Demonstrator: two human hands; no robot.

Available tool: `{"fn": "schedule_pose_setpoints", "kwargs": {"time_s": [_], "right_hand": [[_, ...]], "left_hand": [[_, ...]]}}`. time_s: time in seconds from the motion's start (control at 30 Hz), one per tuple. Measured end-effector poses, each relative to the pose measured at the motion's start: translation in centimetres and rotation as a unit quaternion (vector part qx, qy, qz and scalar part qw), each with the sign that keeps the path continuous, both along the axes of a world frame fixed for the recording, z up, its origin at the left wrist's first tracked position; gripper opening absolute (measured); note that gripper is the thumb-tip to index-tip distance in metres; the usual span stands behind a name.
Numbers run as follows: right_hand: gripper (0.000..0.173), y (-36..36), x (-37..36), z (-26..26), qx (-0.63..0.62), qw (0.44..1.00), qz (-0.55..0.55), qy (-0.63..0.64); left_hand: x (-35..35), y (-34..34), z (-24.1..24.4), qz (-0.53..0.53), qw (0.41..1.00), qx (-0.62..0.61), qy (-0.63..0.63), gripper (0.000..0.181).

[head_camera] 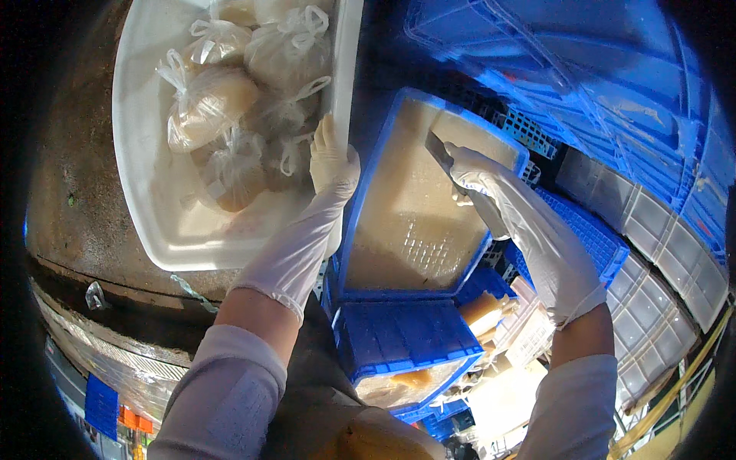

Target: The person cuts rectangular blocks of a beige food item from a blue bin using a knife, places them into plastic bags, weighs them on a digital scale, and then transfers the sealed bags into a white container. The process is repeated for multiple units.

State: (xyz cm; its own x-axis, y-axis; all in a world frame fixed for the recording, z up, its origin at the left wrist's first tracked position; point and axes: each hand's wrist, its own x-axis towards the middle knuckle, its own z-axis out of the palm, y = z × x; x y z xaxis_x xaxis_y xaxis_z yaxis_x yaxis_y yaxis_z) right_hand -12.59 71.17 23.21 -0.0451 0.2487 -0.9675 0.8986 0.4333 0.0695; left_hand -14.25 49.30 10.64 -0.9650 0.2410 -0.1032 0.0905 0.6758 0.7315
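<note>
My left hand (333, 158), in a white glove, rests on the near right rim of a white plastic tub (144, 190). Several knotted clear plastic bags (213, 106) with pale tan contents lie in that tub. My right hand (474, 172), also gloved, grips a long flat metal tool (440, 150), perhaps a blade or scraper. It is held above a blue-rimmed crate (368, 172) filled with a smooth, pale beige mass (414, 178). A patch of small dents shows on the lower part of this surface. Part of the tool is hidden by my right hand.
The tub stands on a brown, worn surface (75, 172). Below the filled crate is another blue crate (408, 333) with pale contents. Large blue plastic bins (621, 86) rise at upper right, with translucent grey containers (655, 310) beside them. A small blue basket (581, 230) lies behind my right forearm.
</note>
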Motion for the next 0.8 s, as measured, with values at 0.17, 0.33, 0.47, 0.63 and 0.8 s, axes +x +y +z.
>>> {"fn": "schedule_pose_setpoints", "kwargs": {"time_s": [0.17, 0.33, 0.47, 0.63, 0.8], "right_hand": [[0.068, -2.1, 3.4, -2.1, -0.024, 1.000, 0.016, 0.011], [0.069, -3.5, 7.5, -1.1, 0.007, 0.985, 0.168, 0.033], [0.065, -6.3, 10.7, -1.7, -0.017, 0.976, 0.214, 0.018], [0.058, -10.0, 15.8, -1.1, -0.059, 0.987, 0.147, 0.009], [0.064, -13.9, 20.6, -1.1, -0.050, 0.986, 0.148, 0.052]], "left_hand": [[0.1, -0.6, 0.2, 0.016, 0.999, -0.032, -0.024, 0.063], [-0.1, 0.4, 0.1, -0.006, 1.000, -0.012, -0.023, 0.066], [0.0, -0.2, 0.1, -0.003, 0.999, -0.018, -0.030, 0.066], [-0.1, -0.3, 0.2, -0.017, 0.999, -0.024, -0.042, 0.067], [-0.1, 0.2, 0.3, -0.015, 0.999, -0.016, -0.049, 0.067]]}}
